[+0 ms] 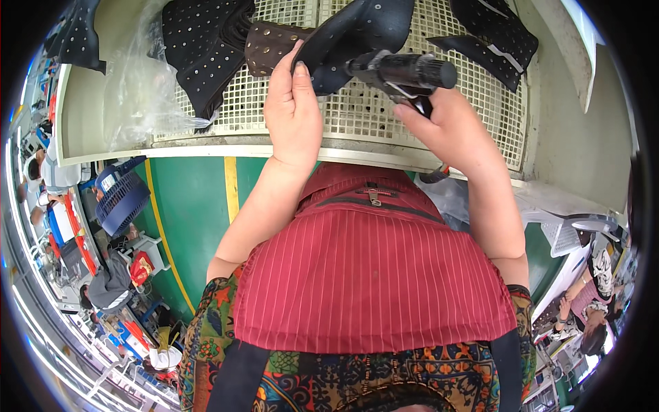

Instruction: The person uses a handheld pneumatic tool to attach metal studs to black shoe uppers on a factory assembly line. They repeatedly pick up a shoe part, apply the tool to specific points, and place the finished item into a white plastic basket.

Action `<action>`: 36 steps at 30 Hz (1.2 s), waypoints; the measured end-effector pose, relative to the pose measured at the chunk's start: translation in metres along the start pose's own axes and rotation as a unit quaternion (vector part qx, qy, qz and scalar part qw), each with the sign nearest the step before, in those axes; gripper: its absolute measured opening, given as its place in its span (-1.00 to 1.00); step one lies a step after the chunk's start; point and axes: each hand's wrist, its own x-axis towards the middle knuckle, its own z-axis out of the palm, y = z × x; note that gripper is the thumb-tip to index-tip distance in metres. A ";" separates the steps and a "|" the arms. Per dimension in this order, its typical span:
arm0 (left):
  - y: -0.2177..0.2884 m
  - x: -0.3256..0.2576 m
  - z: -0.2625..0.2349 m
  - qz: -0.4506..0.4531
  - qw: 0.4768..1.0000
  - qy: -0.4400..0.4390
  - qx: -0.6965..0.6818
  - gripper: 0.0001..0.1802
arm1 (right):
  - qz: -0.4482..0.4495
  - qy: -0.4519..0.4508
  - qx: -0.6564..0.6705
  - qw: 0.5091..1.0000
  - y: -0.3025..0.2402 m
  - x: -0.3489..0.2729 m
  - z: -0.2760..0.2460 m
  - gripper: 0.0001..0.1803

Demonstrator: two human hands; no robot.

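My left hand (pixel 294 113) is closed on the near left edge of a black studded leather-like piece (pixel 364 31), its thumb on top. The piece is curved and raised over a pale grid-bottomed tray (pixel 240 134). My right hand (pixel 453 127) is wrapped round the handle of a black gun-shaped hand tool (pixel 405 72). The tool's narrow tip points left, close to the studded piece; I cannot tell whether they touch. Left of my left hand lies a brown studded piece (pixel 271 44), beside overlapping black studded pieces (pixel 202 51). More black studded pieces (pixel 504 41) rest at the right.
Clear plastic film (pixel 134 96) lies crumpled in the tray's left part. The tray's raised front rim (pixel 213 152) runs under my forearms. A blue fan (pixel 122 196) stands on the left. Several people work further off at the left, and another person (pixel 587 295) is at the right.
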 end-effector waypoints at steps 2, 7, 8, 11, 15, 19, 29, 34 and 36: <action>-0.003 0.002 0.001 0.006 1.000 0.002 -0.007 -0.64 | 0.020 0.020 -0.025 0.999 0.004 -0.006 -0.005 -0.60; 0.001 0.012 0.002 0.018 1.000 0.006 0.010 -0.66 | 0.013 0.034 -0.067 0.997 0.008 -0.020 -0.025 -0.62; 0.003 0.014 0.002 0.025 1.000 0.008 0.017 -0.66 | 0.039 0.026 -0.073 0.996 0.004 -0.022 -0.029 -0.62; 0.002 0.022 0.002 0.038 0.999 0.009 0.019 -0.66 | 0.081 0.022 -0.083 0.993 -0.004 -0.028 -0.036 -0.63; 0.005 0.028 0.004 0.031 1.000 0.000 0.002 -0.66 | 0.025 0.047 -0.038 0.998 -0.002 -0.029 -0.034 -0.64; 0.006 0.032 0.008 0.022 1.000 0.000 0.003 -0.66 | 0.016 0.026 -0.021 0.999 -0.008 -0.023 -0.028 -0.64; -0.003 0.036 0.015 0.049 0.999 0.008 0.017 -0.71 | 0.084 0.042 -0.129 0.987 -0.012 -0.023 -0.033 -0.64; 0.003 0.029 0.006 0.027 1.000 0.009 0.000 -0.69 | 0.088 0.037 -0.084 0.992 -0.015 -0.031 -0.037 -0.65; 0.004 0.026 0.000 0.034 0.999 0.018 -0.002 -0.69 | 0.028 0.039 -0.065 0.997 -0.009 -0.032 -0.034 -0.65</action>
